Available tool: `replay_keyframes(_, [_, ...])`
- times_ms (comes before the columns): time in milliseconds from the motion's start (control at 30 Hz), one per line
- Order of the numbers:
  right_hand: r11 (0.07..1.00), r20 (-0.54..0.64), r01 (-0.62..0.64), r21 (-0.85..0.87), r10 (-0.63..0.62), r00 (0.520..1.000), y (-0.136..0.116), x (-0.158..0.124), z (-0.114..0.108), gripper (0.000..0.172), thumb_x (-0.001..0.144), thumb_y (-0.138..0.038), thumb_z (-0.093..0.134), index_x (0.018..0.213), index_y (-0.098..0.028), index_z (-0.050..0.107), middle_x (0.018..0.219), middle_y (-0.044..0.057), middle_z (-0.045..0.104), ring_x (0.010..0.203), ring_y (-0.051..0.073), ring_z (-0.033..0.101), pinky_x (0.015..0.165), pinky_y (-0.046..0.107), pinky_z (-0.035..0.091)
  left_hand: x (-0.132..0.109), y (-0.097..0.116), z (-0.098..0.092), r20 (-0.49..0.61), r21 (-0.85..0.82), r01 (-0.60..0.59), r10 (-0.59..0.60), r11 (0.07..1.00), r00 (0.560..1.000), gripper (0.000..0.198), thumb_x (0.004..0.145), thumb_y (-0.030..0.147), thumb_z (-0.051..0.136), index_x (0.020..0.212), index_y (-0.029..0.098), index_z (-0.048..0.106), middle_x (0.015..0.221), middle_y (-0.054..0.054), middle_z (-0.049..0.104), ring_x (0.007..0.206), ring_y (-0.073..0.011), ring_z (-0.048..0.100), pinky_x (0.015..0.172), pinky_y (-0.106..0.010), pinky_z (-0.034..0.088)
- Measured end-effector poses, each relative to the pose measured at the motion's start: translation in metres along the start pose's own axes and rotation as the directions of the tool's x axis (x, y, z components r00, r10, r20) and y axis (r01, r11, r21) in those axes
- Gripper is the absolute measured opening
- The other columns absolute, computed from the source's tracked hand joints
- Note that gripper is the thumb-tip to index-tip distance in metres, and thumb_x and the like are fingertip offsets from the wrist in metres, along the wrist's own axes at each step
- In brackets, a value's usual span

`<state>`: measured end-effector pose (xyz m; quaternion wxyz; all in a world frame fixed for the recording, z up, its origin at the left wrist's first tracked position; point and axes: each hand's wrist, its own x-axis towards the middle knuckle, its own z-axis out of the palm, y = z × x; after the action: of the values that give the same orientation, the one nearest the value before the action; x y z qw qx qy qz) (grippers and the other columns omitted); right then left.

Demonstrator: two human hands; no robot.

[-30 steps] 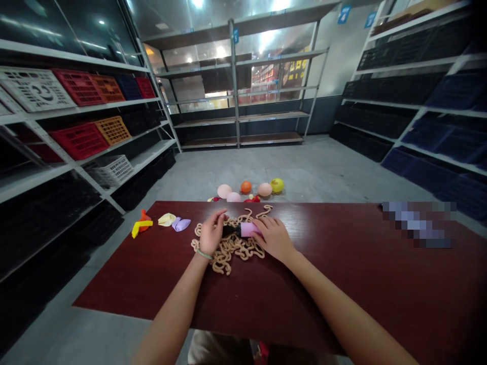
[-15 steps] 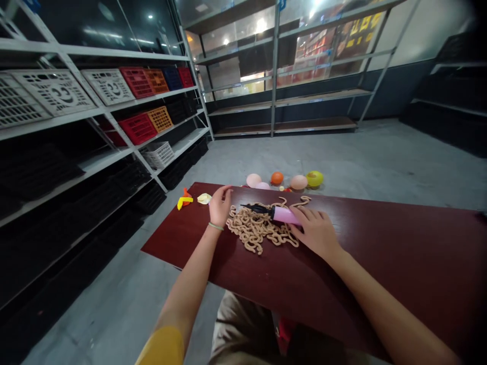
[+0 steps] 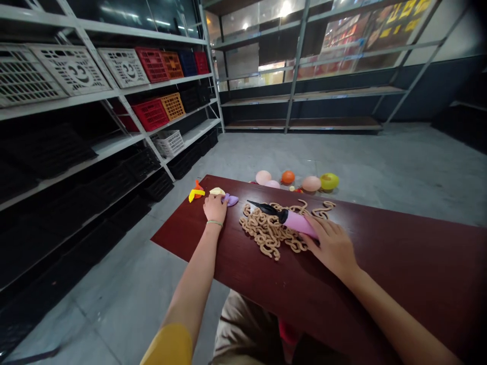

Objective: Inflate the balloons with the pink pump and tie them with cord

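Well, the right hand's grip (image 3: 331, 248) is resting across the pink barrel of a hand balloon pump (image 3: 300, 224) with its fingers spread, and I cannot tell whether it is closing. The pump is lying diagonally on the worktop (image 3: 384, 274), its black nozzle aiming away to the left over a tangle of tan cord (image 3: 266, 232), so the right hand is the nearer one. The left hand's grip (image 3: 215, 209) is lying open just beside a deflated lilac balloon (image 3: 230, 199). Left of the worktop, plastic crates (image 3: 152, 65) are sitting on steel shelving (image 3: 68, 104), their contents hidden
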<state>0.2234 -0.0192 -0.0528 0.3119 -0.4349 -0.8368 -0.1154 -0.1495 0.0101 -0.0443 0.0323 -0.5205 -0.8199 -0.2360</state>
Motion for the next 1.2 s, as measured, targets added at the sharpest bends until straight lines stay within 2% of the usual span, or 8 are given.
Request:
replay_keyframes(167, [1.000, -0.009, -0.015, -0.004, 0.015, 1.000, 0.003, -0.001, 0.000, 0.054, 0.091, -0.039, 0.055, 0.142, -0.022, 0.048, 0.124, 0.012, 0.064, 0.109, 0.030, 0.059, 0.094, 0.044, 0.044, -0.003, 0.005, -0.001, 0.033, 0.036, -0.015, 0.013, 0.999, 0.999, 0.021, 0.088, 0.035, 0.060, 0.097, 0.021, 0.073, 0.114, -0.014, 0.062, 0.107, -0.0321, 0.053, 0.085, -0.040, 0.042])
replay_keyframes(367, [1.000, -0.017, -0.003, -0.019, 0.002, 1.000, 0.003, 0.001, -0.001, 0.050, 0.093, -0.038, 0.053, 0.139, -0.017, 0.050, 0.123, 0.014, 0.064, 0.108, 0.028, 0.059, 0.091, 0.041, 0.045, -0.006, 0.003, -0.004, 0.009, -0.007, 0.022, -0.022, 1.000, 1.000, 0.023, 0.092, 0.033, 0.054, 0.104, 0.019, 0.068, 0.105, -0.014, 0.067, 0.099, -0.0281, 0.060, 0.082, -0.036, 0.042])
replay_keyframes(500, [1.000, -0.028, -0.006, -0.018, 0.006, 1.000, 0.004, 0.002, -0.003, 0.050, 0.094, -0.039, 0.052, 0.139, -0.017, 0.049, 0.120, 0.013, 0.065, 0.106, 0.027, 0.059, 0.089, 0.040, 0.045, -0.008, 0.000, -0.002, 0.026, -0.001, 0.059, -0.059, 0.998, 0.998, 0.024, 0.089, 0.033, 0.058, 0.102, 0.016, 0.068, 0.107, -0.018, 0.067, 0.102, -0.0320, 0.060, 0.084, -0.039, 0.042])
replay_keyframes(633, [0.999, -0.049, -0.042, -0.023, 0.041, 0.998, 0.005, 0.001, -0.002, 0.050, 0.094, -0.040, 0.051, 0.138, -0.018, 0.049, 0.118, 0.013, 0.065, 0.106, 0.029, 0.059, 0.087, 0.041, 0.046, -0.008, 0.001, -0.001, 0.024, -0.205, 0.106, -0.103, 0.973, 0.994, 0.017, 0.088, 0.027, 0.057, 0.091, 0.015, 0.068, 0.106, -0.020, 0.067, 0.107, -0.0329, 0.059, 0.091, -0.042, 0.040])
replay_keyframes(867, [0.997, -0.113, -0.075, 0.001, 0.074, 0.991, 0.011, -0.002, 0.005, 0.050, 0.093, -0.038, 0.051, 0.137, -0.015, 0.049, 0.120, 0.015, 0.064, 0.107, 0.029, 0.058, 0.088, 0.041, 0.046, -0.001, 0.020, 0.001, 0.024, -0.494, 0.058, -0.053, 0.867, 0.998, 0.019, 0.094, 0.029, 0.046, 0.092, 0.017, 0.061, 0.101, -0.012, 0.069, 0.095, -0.0215, 0.063, 0.087, -0.033, 0.045])
replay_keyframes(1067, [0.997, -0.136, -0.080, 0.023, 0.083, 0.987, 0.013, -0.001, 0.000, 0.046, 0.093, -0.039, 0.054, 0.133, -0.017, 0.051, 0.119, 0.013, 0.064, 0.106, 0.028, 0.059, 0.090, 0.041, 0.048, 0.003, 0.073, 0.014, 0.112, -0.727, 0.030, 0.076, 0.686, 0.991, 0.020, 0.094, 0.034, 0.046, 0.093, 0.017, 0.057, 0.086, -0.007, 0.069, 0.077, -0.0157, 0.064, 0.074, -0.028, 0.050])
replay_keyframes(1133, [0.994, -0.149, -0.100, 0.043, 0.106, 0.983, 0.015, -0.001, -0.003, 0.046, 0.093, -0.038, 0.053, 0.134, -0.018, 0.049, 0.119, 0.013, 0.064, 0.107, 0.027, 0.059, 0.091, 0.041, 0.048, 0.004, 0.094, 0.016, 0.148, -0.864, 0.086, 0.088, 0.495, 0.985, 0.022, 0.095, 0.037, 0.044, 0.093, 0.017, 0.054, 0.081, -0.005, 0.067, 0.072, -0.0142, 0.064, 0.072, -0.028, 0.051])
replay_keyframes(1200, [0.989, -0.166, -0.132, 0.071, 0.142, 0.976, 0.019, -0.001, -0.006, 0.046, 0.093, -0.036, 0.053, 0.136, -0.019, 0.048, 0.121, 0.012, 0.064, 0.109, 0.027, 0.059, 0.093, 0.041, 0.048, 0.003, 0.111, 0.016, 0.208, -0.959, 0.185, 0.090, 0.216, 0.974, 0.022, 0.093, 0.039, 0.048, 0.091, 0.017, 0.052, 0.074, -0.001, 0.063, 0.067, -0.0124, 0.062, 0.073, -0.029, 0.053])
